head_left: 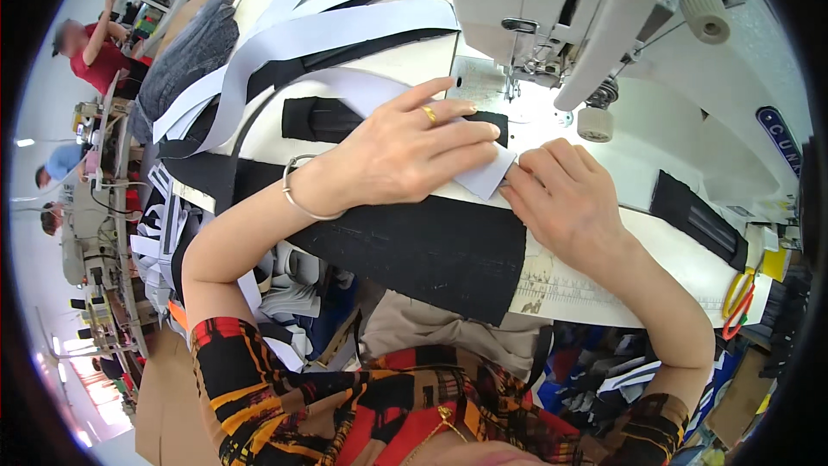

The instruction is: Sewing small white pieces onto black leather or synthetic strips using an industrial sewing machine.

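Observation:
My left hand (418,151) lies with fingers stretched out over the end of a white strip (485,179), pressing down on it. At that strip's corner, my right hand (565,198) pinches the edge between thumb and fingertips. Beneath my left hand a small black fabric piece (315,119) rests on the table, partly hidden. A large black fabric panel (414,242) spreads below my left forearm and overhangs the near edge. Just beyond my fingers stands the sewing machine (535,0), its needle and presser foot (512,89) apart from the strip.
Long white strips (336,30) with black fabric under them cover the far left, beside grey denim (185,56). Another small black piece (699,217) and orange-handled thread snips (739,306) lie at right. Scraps (297,285) heap below. Other people (99,47) work at far left.

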`<act>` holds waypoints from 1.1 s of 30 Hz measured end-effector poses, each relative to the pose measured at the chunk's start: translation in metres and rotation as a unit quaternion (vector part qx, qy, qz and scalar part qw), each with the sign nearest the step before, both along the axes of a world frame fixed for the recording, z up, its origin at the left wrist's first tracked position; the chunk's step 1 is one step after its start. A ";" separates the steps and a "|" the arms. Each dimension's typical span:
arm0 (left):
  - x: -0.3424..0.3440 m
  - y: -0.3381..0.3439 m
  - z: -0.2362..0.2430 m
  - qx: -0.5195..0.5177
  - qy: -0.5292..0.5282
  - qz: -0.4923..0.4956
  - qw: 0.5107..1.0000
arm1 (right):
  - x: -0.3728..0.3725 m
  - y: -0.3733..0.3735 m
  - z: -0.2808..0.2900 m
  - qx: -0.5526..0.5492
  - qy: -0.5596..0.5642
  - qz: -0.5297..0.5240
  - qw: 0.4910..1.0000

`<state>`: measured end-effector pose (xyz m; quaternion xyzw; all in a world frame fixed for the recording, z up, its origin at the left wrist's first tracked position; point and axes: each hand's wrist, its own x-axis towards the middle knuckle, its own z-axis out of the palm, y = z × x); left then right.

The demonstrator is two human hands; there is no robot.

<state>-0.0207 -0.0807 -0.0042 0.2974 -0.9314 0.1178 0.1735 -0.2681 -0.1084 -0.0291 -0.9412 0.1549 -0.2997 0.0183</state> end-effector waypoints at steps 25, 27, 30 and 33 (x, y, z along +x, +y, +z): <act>0.008 -0.018 -0.011 0.024 0.013 0.033 0.999 | -0.001 -0.002 0.000 -0.037 0.000 -0.013 0.999; 0.009 -0.026 -0.012 0.004 0.020 0.021 1.000 | -0.002 -0.006 -0.002 -0.054 -0.001 -0.033 0.998; 0.009 -0.031 -0.011 -0.005 0.024 0.009 1.000 | -0.002 -0.006 -0.001 -0.050 -0.003 -0.045 0.998; 0.012 -0.030 -0.010 0.008 0.019 0.009 1.000 | -0.001 -0.005 0.000 -0.044 -0.001 -0.048 0.998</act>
